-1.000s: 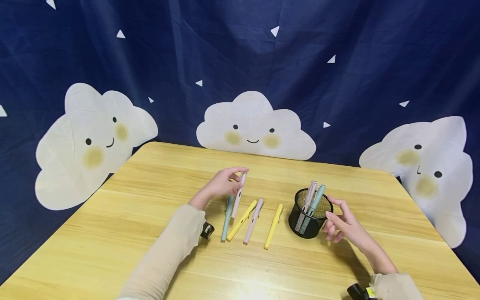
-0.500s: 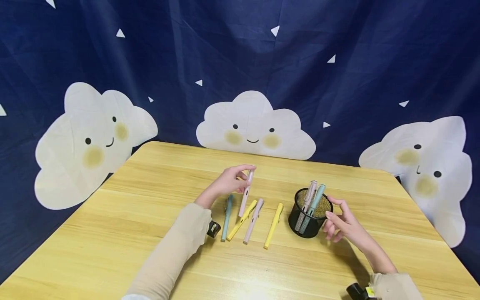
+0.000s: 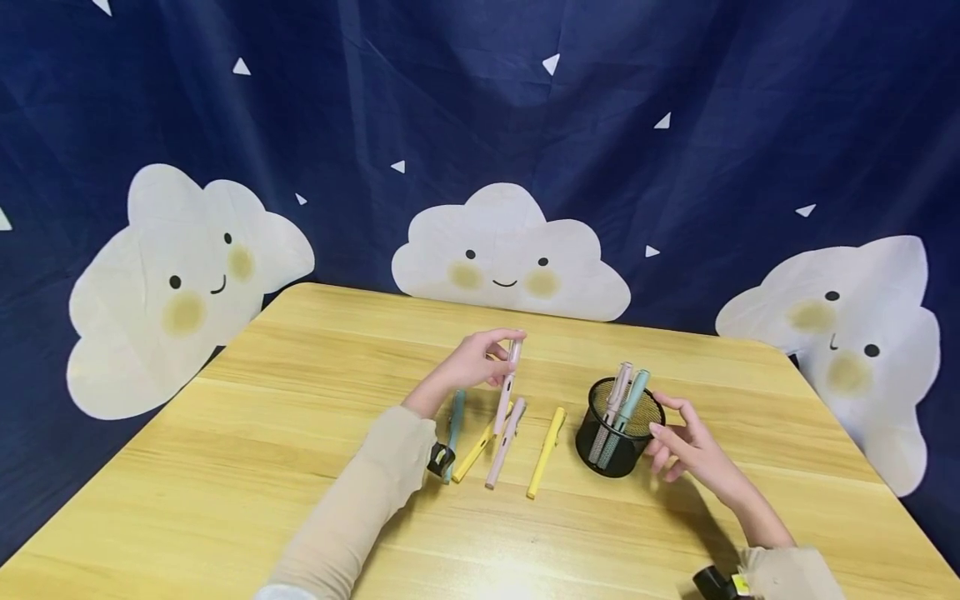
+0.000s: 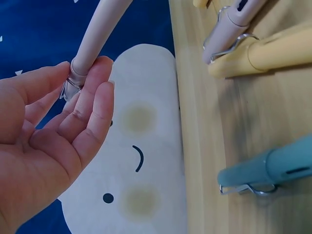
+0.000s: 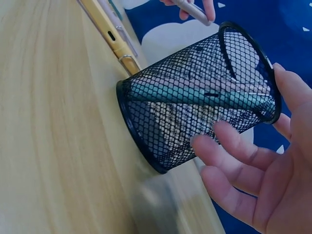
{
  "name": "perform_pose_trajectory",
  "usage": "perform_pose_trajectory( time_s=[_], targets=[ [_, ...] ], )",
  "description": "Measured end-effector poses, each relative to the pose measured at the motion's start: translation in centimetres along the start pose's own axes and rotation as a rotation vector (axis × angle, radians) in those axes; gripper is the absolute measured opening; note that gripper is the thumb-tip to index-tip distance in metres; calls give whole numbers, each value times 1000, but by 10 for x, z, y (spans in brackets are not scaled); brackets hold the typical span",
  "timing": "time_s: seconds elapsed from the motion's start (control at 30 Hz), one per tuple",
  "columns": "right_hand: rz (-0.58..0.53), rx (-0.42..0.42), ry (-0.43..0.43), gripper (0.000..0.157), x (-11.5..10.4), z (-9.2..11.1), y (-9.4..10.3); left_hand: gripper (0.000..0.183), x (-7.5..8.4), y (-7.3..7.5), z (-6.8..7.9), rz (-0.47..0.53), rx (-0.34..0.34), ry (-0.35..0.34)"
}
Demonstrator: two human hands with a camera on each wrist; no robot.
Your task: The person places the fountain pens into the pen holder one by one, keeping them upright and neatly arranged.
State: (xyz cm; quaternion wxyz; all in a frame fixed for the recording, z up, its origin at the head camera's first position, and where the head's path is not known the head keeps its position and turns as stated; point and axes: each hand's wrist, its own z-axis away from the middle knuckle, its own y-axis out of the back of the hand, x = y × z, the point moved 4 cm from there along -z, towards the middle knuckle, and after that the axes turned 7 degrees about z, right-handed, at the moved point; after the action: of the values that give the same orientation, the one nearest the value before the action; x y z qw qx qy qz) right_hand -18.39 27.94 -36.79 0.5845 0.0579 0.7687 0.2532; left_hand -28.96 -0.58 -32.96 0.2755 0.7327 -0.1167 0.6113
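Observation:
My left hand [image 3: 480, 358] pinches a pale pink pen [image 3: 506, 396] near its clip end, thumb on one side and fingertips on the other. The pen hangs nearly upright above the pens on the table. In the left wrist view the pink pen [image 4: 100, 36] rises from between the fingertips. My right hand [image 3: 697, 454] grips the rim of a black mesh pen holder [image 3: 636, 454] between thumb and forefinger. Its other fingers curl by the mesh wall [image 5: 180, 141]. Inside, a pink pen [image 3: 619, 387] and a teal pen [image 3: 637, 393] lean together, tops above the rim.
Left of the holder on the wooden table [image 3: 247, 467] lie a teal pen [image 3: 457, 412], a yellow pen [image 3: 474, 454], another pink pen [image 3: 502, 454] and a second yellow pen [image 3: 547, 454]. A dark blue cloud-print curtain [image 3: 480, 100] hangs behind the table's far edge.
My left hand has moved right with the pale pink pen, from over the teal pen to over the left yellow and the lying pink pen. The right hand and pen holder stay put.

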Motion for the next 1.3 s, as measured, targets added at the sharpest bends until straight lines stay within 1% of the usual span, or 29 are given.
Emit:
perform_pose_trajectory(
  time_s=[0.13, 0.23, 0.4, 0.47, 0.63, 0.87, 0.97, 1.1, 1.2, 1.3],
  targets=[
    [67, 73, -3, 40, -1, 0, 1, 49, 2, -2, -1, 4, -1, -9],
    [107, 113, 10, 40, -1, 0, 2, 49, 4, -3, -2, 4, 1, -15],
    [147, 170, 76, 36, -5, -1, 4, 50, 6, -5, -3, -8, -7, -28],
    [182, 195, 101, 36, -6, -2, 5, 50, 6, -6, -3, -10, -8, -32],
    [234, 236, 119, 42, -9, -3, 4, 49, 8, -9, -5, 0, -12, -41],
    [201, 257, 130, 42, -7, -5, 1, 49, 14, -17, -7, 7, -20, -48],
    [154, 249, 159, 43, -5, -6, 0, 50, 16, -19, -8, 8, -21, -51],
    [79, 237, 197, 47, -3, -6, -2, 50, 16, -22, -10, 12, -23, -57],
    [46, 231, 198, 50, -3, -6, -3, 50, 16, -24, -11, 13, -22, -50],
    [44, 228, 192, 52, -3, -6, -3, 49, 16, -25, -10, 6, -21, -40]
  ],
)
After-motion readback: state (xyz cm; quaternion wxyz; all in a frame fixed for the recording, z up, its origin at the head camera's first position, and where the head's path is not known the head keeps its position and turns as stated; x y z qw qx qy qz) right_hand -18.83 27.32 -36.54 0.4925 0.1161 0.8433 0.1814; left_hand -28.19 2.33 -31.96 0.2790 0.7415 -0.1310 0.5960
